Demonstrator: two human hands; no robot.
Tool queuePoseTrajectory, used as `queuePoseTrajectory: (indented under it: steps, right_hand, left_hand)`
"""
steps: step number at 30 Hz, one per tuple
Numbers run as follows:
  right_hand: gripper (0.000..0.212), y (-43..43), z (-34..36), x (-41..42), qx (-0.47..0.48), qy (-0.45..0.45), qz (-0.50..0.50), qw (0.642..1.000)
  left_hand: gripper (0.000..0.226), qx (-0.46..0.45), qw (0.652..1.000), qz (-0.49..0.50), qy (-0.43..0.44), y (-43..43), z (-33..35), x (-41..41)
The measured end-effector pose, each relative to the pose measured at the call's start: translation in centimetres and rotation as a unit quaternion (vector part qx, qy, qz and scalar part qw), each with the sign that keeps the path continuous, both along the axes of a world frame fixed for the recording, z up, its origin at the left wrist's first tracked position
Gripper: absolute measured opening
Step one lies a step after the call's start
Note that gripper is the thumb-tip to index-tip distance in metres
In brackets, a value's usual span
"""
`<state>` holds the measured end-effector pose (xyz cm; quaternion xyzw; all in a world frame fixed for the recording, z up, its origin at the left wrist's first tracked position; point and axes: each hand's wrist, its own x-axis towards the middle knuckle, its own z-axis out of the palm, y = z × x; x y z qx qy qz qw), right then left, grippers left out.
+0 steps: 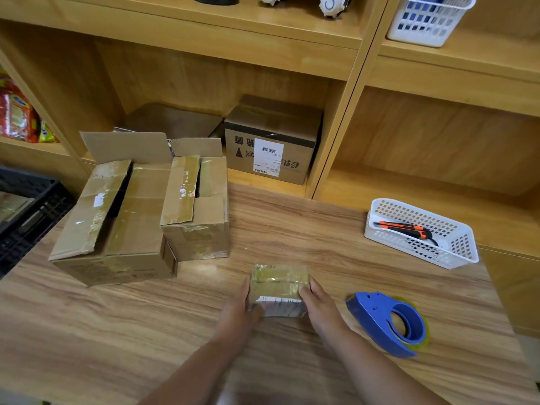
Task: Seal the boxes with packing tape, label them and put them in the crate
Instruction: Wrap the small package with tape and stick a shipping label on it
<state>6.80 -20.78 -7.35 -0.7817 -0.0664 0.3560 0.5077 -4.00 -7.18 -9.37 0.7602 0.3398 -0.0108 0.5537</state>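
A small cardboard box point(279, 283), wrapped in shiny tape with a white label on its near side, sits on the wooden table point(292, 229). My left hand point(242, 309) grips its left side and my right hand point(320, 305) grips its right side, thumbs on the near face. A blue tape dispenser point(387, 323) lies on the table just right of my right hand. Two larger cardboard boxes stand at the left with their flaps partly open: a big one point(117, 229) and a medium one point(198, 209). A black crate point(32, 211) is at the far left edge.
A white basket point(420, 233) holding an orange and black utility knife point(409, 229) stands at the right of the table. A labelled cardboard box point(271, 141) sits on the shelf behind. Snack packets point(17, 115) fill a shelf at the left.
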Motion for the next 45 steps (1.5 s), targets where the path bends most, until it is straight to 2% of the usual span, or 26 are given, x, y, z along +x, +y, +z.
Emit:
queuePoseTrajectory:
  steps: [1, 3, 4, 7, 9, 14, 19, 28, 33, 36, 40, 45]
  right_hand:
    - [0.045, 0.2, 0.1, 0.0, 0.011, 0.009, -0.001, 1.0]
    - [0.027, 0.7, 0.1, 0.1, 0.028, 0.018, -0.004, 0.999]
    - [0.02, 0.9, 0.1, 0.2, 0.026, 0.003, 0.0, 1.0]
    - [0.011, 1.7, -0.6, 0.3, -0.011, -0.047, 0.011, 0.999]
    - [0.013, 2.1, -1.0, 0.3, -0.026, -0.038, 0.0, 0.999]
    - [0.028, 3.2, -1.6, 0.8, -0.037, -0.014, -0.047, 0.998]
    - [0.026, 4.1, -1.9, 1.3, -0.016, 0.013, -0.071, 0.997]
    - [0.023, 4.8, -3.2, 2.8, -0.038, 0.008, -0.088, 0.995]
    - [0.012, 5.3, -3.7, 2.7, -0.016, 0.007, -0.13, 0.991]
    - [0.016, 5.0, -3.4, 2.5, -0.002, 0.016, -0.137, 0.99]
    - [0.022, 5.3, -3.2, 2.1, -0.017, -0.038, -0.129, 0.991]
    - [0.028, 5.4, -3.0, 2.3, -0.039, -0.051, -0.115, 0.991]
  left_hand:
    - [0.043, 0.006, 1.0, 0.013, -0.009, -0.1, 0.1, 0.1]
    - [0.012, 0.029, 0.998, 0.054, -0.003, 0.0, 0.6, 0.5]
    - [0.006, 0.042, 0.996, 0.072, 0.006, 0.1, 0.8, 0.7]
    - [0.019, 0.062, 0.994, 0.087, 0.022, 0.7, 0.2, 1.2]
    - [0.025, 0.051, 0.995, 0.085, 0.011, 0.9, -0.4, 1.6]
    - [0.023, -0.075, 0.99, 0.115, -0.024, 0.3, -0.4, 2.8]
    - [0.035, -0.116, 0.982, 0.145, -0.024, 0.2, -0.9, 3.6]
    - [0.035, -0.114, 0.982, 0.152, 0.0, 1.3, -1.3, 5.1]
    - [0.036, -0.104, 0.981, 0.163, 0.013, 1.6, -1.0, 5.6]
    - [0.04, -0.13, 0.977, 0.168, 0.022, 1.6, -1.0, 5.6]
    - [0.039, -0.143, 0.976, 0.165, 0.009, 1.6, -1.0, 5.5]
    - [0.035, -0.144, 0.974, 0.173, 0.0, 1.7, -0.8, 5.6]
